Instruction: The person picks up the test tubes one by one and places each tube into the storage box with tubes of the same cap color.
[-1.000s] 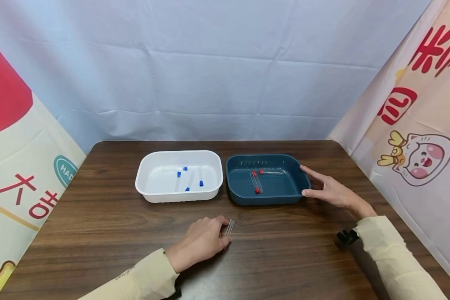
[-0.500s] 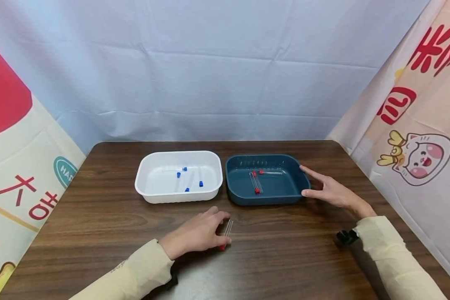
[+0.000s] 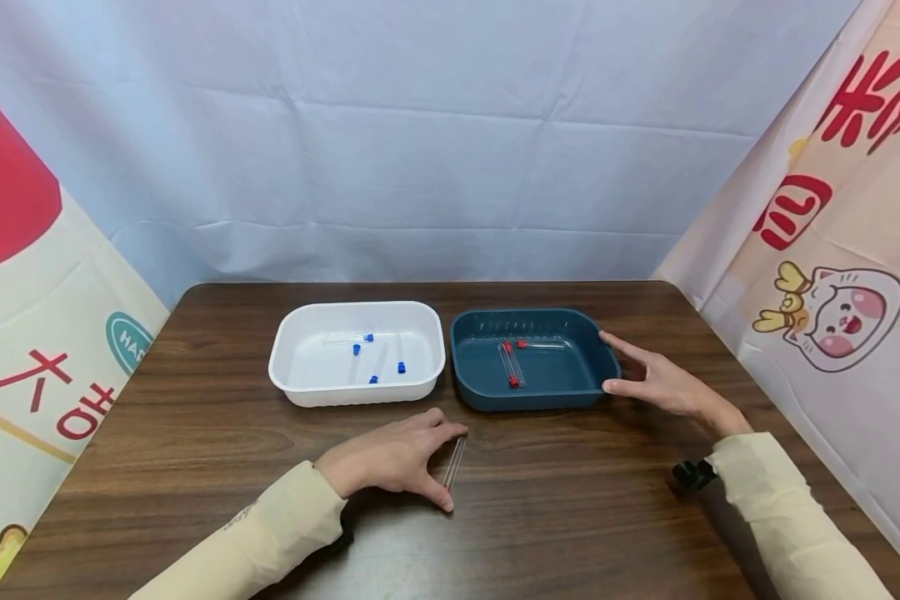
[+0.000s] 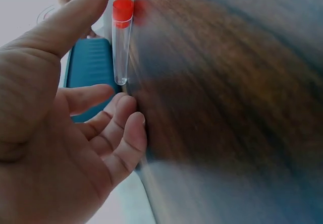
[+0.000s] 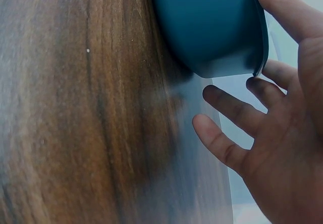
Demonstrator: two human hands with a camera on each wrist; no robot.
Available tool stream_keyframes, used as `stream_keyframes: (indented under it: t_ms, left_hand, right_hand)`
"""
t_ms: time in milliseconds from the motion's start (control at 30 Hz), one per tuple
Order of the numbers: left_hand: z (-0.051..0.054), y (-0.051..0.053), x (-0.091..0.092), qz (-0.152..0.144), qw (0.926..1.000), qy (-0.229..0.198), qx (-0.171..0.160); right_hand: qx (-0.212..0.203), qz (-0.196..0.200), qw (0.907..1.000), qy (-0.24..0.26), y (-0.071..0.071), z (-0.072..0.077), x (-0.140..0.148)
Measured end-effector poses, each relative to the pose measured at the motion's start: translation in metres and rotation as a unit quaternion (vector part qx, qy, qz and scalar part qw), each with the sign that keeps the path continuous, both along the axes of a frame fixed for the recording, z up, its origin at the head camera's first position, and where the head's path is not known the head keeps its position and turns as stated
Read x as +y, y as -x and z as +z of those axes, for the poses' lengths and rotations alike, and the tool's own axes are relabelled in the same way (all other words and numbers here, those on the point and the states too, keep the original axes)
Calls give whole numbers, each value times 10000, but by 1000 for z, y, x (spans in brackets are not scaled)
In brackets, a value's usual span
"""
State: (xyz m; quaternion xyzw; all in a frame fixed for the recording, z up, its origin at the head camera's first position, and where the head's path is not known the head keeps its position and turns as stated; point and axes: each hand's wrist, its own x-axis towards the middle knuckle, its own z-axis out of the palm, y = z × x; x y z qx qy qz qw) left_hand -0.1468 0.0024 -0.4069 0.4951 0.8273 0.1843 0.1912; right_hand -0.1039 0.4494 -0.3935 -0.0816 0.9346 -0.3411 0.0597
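Observation:
A clear test tube with a red cap (image 4: 121, 42) lies on the table, seen also as a thin tube (image 3: 456, 462) in the head view. My left hand (image 3: 393, 454) spreads thumb and index finger along it, the thumb by the cap and the index finger by the far end. In the left wrist view a gap shows between those fingers and the tube. On the right, my right hand (image 3: 667, 383) touches the right rim of the dark blue tray (image 3: 528, 400) with extended thumb and index finger. Red-capped tubes (image 3: 512, 367) lie inside that tray.
Left of the blue tray stands a white tray (image 3: 356, 396) holding several blue-capped tubes (image 3: 401, 367). Both trays sit on a brown wooden table (image 3: 555, 517). A pale cloth (image 3: 435, 167) hangs behind it, with printed sheets (image 3: 832, 308) at the sides.
My left hand has shifted slightly up and left, its thumb and index finger spreading wider apart beside the tube. The right hand and both trays stay in place.

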Motion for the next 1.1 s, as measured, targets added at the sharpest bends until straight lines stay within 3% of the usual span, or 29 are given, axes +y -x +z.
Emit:
stream_keyframes:
  t_ms: [500,1100]
  left_hand:
    - [0,-3,7,-95,9989,341,323]
    - [0,-2,10,-105,9990,315,302]
  right_hand:
    - [26,15,10000,22,0,-2,1]
    - [10,-31,10000,-22,0,-1,0]
